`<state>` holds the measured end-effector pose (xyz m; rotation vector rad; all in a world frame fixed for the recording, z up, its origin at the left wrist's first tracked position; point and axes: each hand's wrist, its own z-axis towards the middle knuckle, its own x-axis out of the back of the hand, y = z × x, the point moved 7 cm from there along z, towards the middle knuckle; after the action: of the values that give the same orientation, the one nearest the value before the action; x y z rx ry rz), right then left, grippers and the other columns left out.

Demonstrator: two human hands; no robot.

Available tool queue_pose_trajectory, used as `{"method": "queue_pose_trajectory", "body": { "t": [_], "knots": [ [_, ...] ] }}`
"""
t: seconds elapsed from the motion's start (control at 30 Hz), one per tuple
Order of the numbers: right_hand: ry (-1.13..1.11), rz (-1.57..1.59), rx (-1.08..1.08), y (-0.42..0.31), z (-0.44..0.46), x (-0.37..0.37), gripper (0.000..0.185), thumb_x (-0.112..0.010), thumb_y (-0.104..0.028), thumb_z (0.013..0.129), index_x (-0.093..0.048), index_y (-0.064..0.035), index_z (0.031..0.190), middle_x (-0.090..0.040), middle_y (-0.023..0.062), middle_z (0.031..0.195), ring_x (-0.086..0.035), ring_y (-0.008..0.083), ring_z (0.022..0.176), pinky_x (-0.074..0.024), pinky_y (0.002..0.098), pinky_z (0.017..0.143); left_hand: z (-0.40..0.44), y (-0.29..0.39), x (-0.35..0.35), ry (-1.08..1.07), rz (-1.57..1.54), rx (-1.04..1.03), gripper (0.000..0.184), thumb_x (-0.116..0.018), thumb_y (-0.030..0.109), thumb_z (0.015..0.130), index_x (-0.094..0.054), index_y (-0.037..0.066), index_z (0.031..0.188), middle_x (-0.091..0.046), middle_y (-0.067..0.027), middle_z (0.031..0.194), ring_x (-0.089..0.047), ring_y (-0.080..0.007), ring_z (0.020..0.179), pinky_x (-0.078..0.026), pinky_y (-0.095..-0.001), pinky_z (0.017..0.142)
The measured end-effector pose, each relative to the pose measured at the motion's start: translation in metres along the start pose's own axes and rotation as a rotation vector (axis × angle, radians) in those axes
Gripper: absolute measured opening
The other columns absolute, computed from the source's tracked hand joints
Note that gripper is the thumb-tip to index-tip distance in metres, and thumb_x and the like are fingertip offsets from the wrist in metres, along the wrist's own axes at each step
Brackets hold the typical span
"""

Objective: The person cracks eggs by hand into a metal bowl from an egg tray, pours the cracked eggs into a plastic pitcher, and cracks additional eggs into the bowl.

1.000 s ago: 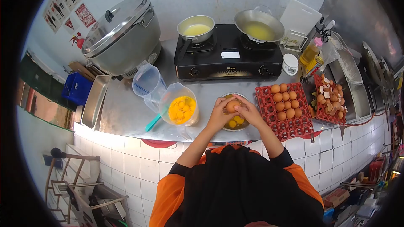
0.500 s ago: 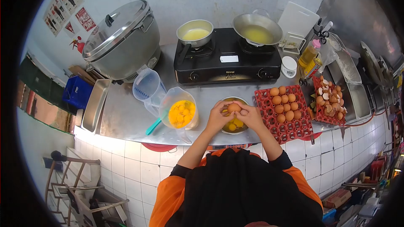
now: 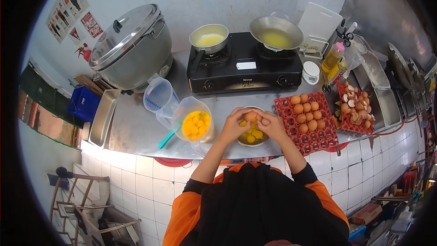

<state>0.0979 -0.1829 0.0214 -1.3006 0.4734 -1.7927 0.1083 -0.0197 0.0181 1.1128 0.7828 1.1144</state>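
Observation:
A brown egg point(image 3: 251, 116) is held between the fingertips of my left hand point(image 3: 232, 126) and my right hand point(image 3: 274, 127). Both thumbs press in at its near side; whether the shell has split is hard to make out. Directly below is a metal bowl point(image 3: 253, 145), partly covered by my hands, with several yolks point(image 3: 251, 135) in clear egg white. To the left stands a clear plastic jug point(image 3: 210, 133) containing many yolks. Right of my hands, a red egg tray point(image 3: 291, 130) carries several whole brown eggs point(image 3: 308, 115) in its far part.
A black two-burner stove point(image 3: 246, 82) bears a saucepan point(image 3: 209, 48) and a wok point(image 3: 278, 43). A measuring jug point(image 3: 159, 95) and turquoise-handled utensil point(image 3: 165, 140) lie left. Broken eggshells point(image 3: 360, 109) fill a second tray at right. A large cooker point(image 3: 136, 59) stands back left.
The egg and both hands stay over the bowl, fingers shifted slightly around the shell. The whole view has tilted a little.

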Motion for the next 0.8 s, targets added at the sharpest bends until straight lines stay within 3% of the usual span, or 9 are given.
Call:
{"method": "queue_pose_trajectory", "body": {
  "t": [0.17, 0.27, 0.37, 0.5, 0.57, 0.67, 0.73, 0.8],
  "knots": [
    [0.008, -0.266, 0.138, -0.018, 0.004, 0.019, 0.052, -0.069, -0.016, 0.075, -0.065, -0.0309, 0.125, -0.065, 0.0, 0.1, -0.068, 0.0214, 0.079, -0.0555, 0.0325, 0.065, 0.013, 0.042, 0.006, -0.162, 0.309, -0.14, 0.05, -0.064, -0.007, 0.076, -0.061, 0.005, 0.125, -0.056, -0.0113, 0.124, -0.055, -0.027, 0.12, -0.046, -0.0344, 0.102],
    [0.087, -0.355, 0.291, -0.034, 0.008, 0.029, 0.057, -0.069, -0.015, 0.074, -0.062, -0.03, 0.129, -0.065, -0.0006, 0.101, -0.067, 0.0209, 0.076, -0.0549, 0.0313, 0.064, 0.018, 0.064, 0.005, -0.192, 0.41, -0.227, 0.049, -0.064, -0.004, 0.078, -0.061, 0.006, 0.126, -0.055, -0.013, 0.128, -0.055, -0.0289, 0.12, -0.046, -0.0351, 0.101],
    [0.198, -0.261, 0.25, -0.036, 0.002, 0.027, 0.055, -0.068, -0.014, 0.079, -0.06, -0.0243, 0.132, -0.063, 0.0011, 0.097, -0.065, 0.0159, 0.071, -0.0534, 0.0288, 0.063, 0.019, 0.078, -0.001, -0.168, 0.448, -0.223, 0.048, -0.067, -0.001, 0.081, -0.06, 0.006, 0.127, -0.055, -0.0139, 0.13, -0.055, -0.0294, 0.122, -0.045, -0.0356, 0.102],
    [0.19, 0.664, -0.137, 0.028, -0.026, -0.024, 0.048, -0.062, -0.02, 0.093, -0.051, -0.0089, 0.138, -0.058, -0.0014, 0.088, -0.057, 0.0079, 0.065, -0.0482, 0.0244, 0.056, 0.013, 0.07, -0.029, -0.175, 0.486, -0.22, 0.048, -0.07, 0.009, 0.084, -0.057, 0.006, 0.13, -0.052, -0.0131, 0.14, -0.051, -0.0313, 0.128, -0.042, -0.0371, 0.106],
    [0.089, 1.088, -0.401, 0.031, -0.045, -0.031, 0.051, -0.059, -0.015, 0.095, -0.043, -0.0073, 0.143, -0.066, 0.003, 0.101, -0.06, 0.0101, 0.07, -0.0476, 0.0218, 0.06, 0.012, 0.04, -0.035, -0.217, 0.416, -0.118, 0.06, -0.074, 0.013, 0.082, -0.052, 0.005, 0.137, -0.046, -0.0149, 0.147, -0.043, -0.0327, 0.135, -0.037, -0.0387, 0.11],
    [0.057, 1.306, -0.548, 0.038, -0.064, -0.029, 0.039, -0.059, -0.022, 0.095, -0.053, -0.0092, 0.131, -0.061, -0.0001, 0.087, -0.051, 0.0065, 0.055, -0.0401, 0.0203, 0.047, 0.0, 0.041, -0.048, -0.242, 0.468, -0.104, 0.072, -0.072, 0.011, 0.082, -0.04, 0.004, 0.146, -0.039, -0.0175, 0.151, -0.031, -0.0321, 0.143, -0.027, -0.0397, 0.115],
    [0.146, 1.35, -0.577, 0.042, -0.067, -0.001, 0.033, -0.057, -0.026, 0.097, -0.054, -0.0078, 0.124, -0.064, 0.0011, 0.089, -0.052, 0.0075, 0.054, -0.0408, 0.0218, 0.048, -0.007, 0.052, -0.047, -0.187, 0.442, -0.148, 0.076, -0.069, 0.011, 0.083, -0.034, 0.005, 0.15, -0.034, -0.0178, 0.155, -0.026, -0.0321, 0.146, -0.022, -0.0401, 0.117],
    [0.212, 1.437, -0.586, 0.055, -0.071, 0.036, 0.028, -0.056, -0.03, 0.097, -0.056, -0.0074, 0.114, -0.064, 0.0013, 0.087, -0.053, 0.0082, 0.054, -0.0412, 0.0224, 0.048, -0.004, 0.051, -0.04, -0.11, 0.417, -0.173, 0.076, -0.067, 0.009, 0.083, -0.033, 0.005, 0.15, -0.03, -0.0178, 0.156, -0.027, -0.0328, 0.145, -0.023, -0.0407, 0.117]
  ]
}}
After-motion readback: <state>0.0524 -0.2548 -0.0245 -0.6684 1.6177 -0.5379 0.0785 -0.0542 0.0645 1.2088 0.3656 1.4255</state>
